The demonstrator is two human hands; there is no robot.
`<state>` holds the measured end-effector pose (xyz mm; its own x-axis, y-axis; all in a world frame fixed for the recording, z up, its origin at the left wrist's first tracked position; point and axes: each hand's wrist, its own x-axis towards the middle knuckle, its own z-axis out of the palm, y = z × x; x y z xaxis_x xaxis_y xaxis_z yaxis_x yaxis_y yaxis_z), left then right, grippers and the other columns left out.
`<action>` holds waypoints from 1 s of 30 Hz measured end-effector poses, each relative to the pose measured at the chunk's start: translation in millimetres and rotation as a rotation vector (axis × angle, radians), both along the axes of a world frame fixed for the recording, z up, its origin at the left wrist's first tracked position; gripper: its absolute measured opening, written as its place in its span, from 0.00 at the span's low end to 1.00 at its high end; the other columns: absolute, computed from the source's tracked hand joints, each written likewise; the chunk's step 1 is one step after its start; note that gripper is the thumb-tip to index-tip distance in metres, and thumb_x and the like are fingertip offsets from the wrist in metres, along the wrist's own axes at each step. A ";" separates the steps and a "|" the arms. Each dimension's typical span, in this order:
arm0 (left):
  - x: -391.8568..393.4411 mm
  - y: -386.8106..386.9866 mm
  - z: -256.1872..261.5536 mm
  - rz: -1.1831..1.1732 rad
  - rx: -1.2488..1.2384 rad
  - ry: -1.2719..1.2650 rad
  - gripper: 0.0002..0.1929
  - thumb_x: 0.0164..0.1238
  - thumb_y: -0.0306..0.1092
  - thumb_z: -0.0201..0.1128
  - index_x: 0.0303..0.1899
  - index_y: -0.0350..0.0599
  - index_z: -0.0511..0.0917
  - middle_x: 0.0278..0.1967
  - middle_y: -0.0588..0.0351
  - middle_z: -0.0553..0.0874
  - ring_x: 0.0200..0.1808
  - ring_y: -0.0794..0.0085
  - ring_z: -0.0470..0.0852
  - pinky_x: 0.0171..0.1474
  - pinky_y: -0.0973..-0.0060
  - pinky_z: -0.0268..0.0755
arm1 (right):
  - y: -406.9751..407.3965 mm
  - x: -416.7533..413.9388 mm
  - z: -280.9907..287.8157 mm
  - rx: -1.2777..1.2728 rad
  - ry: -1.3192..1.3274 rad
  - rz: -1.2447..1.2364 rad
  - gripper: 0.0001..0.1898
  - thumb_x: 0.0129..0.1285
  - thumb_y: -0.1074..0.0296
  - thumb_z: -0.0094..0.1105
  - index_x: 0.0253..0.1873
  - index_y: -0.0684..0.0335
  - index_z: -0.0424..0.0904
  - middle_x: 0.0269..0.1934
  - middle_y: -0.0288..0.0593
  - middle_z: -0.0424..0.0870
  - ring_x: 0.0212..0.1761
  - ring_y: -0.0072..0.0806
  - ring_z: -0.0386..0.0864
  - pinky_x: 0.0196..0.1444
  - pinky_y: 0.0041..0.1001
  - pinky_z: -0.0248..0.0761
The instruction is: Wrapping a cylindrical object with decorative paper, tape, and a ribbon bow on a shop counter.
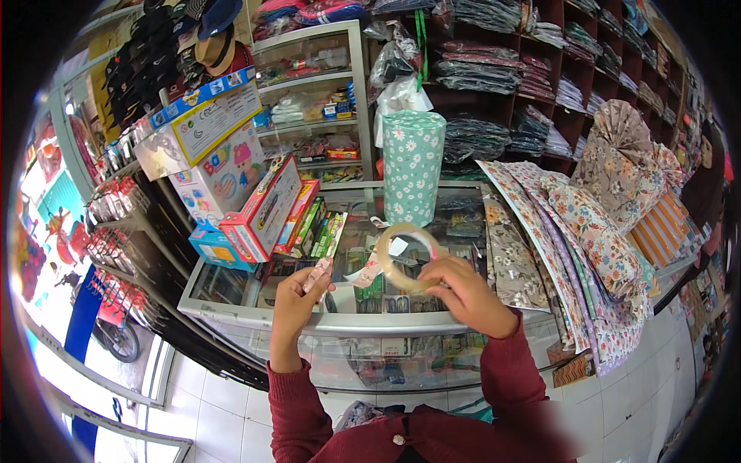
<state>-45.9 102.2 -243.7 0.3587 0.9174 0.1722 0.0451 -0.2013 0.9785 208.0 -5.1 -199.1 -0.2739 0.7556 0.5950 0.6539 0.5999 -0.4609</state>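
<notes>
Between thumb and fingers of my left hand [301, 294] is a small folded strip of pinkish patterned paper [318, 275]. My right hand [463, 287] grips the lower right of a large roll of clear tape [389, 267], held up over the glass counter. Another piece of patterned paper [366, 273] shows just left of the roll; whether it touches the tape I cannot tell. Behind the roll, a cylinder wrapped in green daisy-print paper [412, 168] stands upright on the counter.
Toy boxes [223, 168] are stacked at the counter's left, beside small green boxes [327, 236]. Floral wrapping sheets [532, 231] and a floral-wrapped bundle [619, 150] lie at the right. The metal-edged glass counter [382, 324] is in front of me. Shelves with bagged clothes [480, 69] rise behind.
</notes>
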 end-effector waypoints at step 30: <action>-45.9 6.6 -7.5 -0.107 0.080 -0.023 0.08 0.70 0.34 0.43 0.38 0.39 0.64 0.25 0.64 0.68 0.24 0.85 0.64 0.28 0.84 0.60 | 10.4 -5.6 -10.0 0.065 -0.074 -0.212 0.07 0.54 0.75 0.53 0.38 0.66 0.71 0.37 0.47 0.74 0.44 0.42 0.71 0.49 0.34 0.63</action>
